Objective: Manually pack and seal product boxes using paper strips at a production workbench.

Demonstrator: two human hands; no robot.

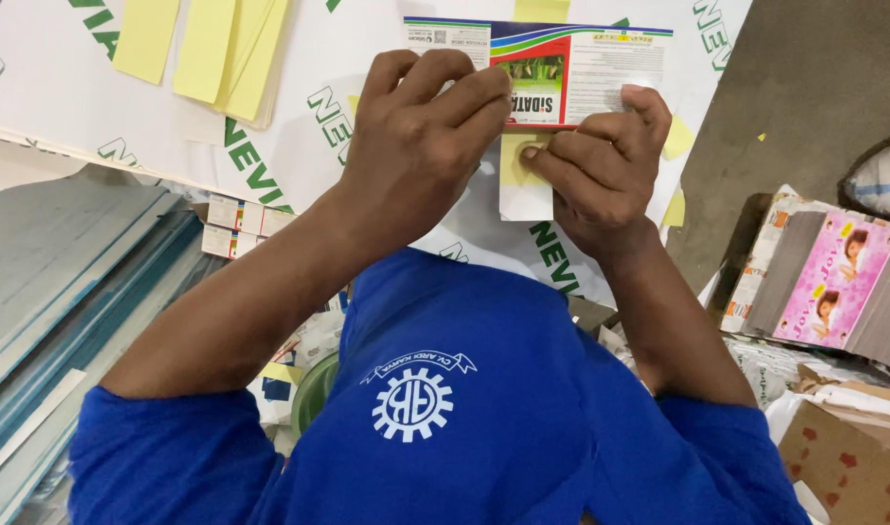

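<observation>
Printed label (562, 73) — pinched, apparently, by left hand (421, 146) and right hand (601, 170).

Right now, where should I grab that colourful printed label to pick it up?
Take the printed label by its far right corner, coming from the right. It lies flat on the white sheet, and the left hand and right hand cover its near edge, so that corner is free to pinch.

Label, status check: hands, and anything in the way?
Left hand and right hand both pinch the printed label. Yellow backing strip under the fingertips, over the white sheet. Nothing in the way.
</observation>
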